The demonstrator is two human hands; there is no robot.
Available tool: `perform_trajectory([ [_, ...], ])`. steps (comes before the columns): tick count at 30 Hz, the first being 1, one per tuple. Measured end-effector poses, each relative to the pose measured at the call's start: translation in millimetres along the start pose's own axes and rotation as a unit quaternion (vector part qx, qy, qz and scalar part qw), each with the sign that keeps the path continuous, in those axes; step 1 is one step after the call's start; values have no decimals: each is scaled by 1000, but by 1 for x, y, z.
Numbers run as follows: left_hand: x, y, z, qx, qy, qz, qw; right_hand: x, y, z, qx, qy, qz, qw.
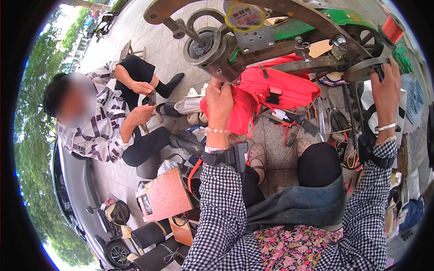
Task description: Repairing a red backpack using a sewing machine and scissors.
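Observation:
A hand-cranked sewing machine with a green, worn metal body spans the top of the head view. Under its sewing head hangs a bright red fabric bag with a zipper and a black patch. My left hand is closed on the bag's edge, right below the machine's needle end. At the far right, my right hand is wrapped round the black crank handle of the machine's round wheel. The needle tip is hidden by the machine head and my left fingers.
A red thread spool sits at the machine's right end. Scissors and other tools lie on the paving below. On the left a seated person holds a phone. A wooden box stands near my left forearm; a grey car is beyond.

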State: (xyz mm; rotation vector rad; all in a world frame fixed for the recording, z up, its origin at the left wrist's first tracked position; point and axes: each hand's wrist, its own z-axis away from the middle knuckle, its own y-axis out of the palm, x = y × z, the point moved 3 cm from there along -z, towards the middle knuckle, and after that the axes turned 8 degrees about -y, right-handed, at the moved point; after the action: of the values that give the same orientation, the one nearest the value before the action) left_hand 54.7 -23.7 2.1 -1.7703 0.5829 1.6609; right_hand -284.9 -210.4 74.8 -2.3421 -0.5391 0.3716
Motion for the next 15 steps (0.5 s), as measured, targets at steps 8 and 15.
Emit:
perform_trajectory([
  [8, 3, -7, 1, -9, -18, -67, 998, -64, 36, -4, 129, 61, -202, 969],
  [15, 7, 9, -5, 10, -15, 16, 1000, -105, 165, 98, 299, 254, -472, 790],
])
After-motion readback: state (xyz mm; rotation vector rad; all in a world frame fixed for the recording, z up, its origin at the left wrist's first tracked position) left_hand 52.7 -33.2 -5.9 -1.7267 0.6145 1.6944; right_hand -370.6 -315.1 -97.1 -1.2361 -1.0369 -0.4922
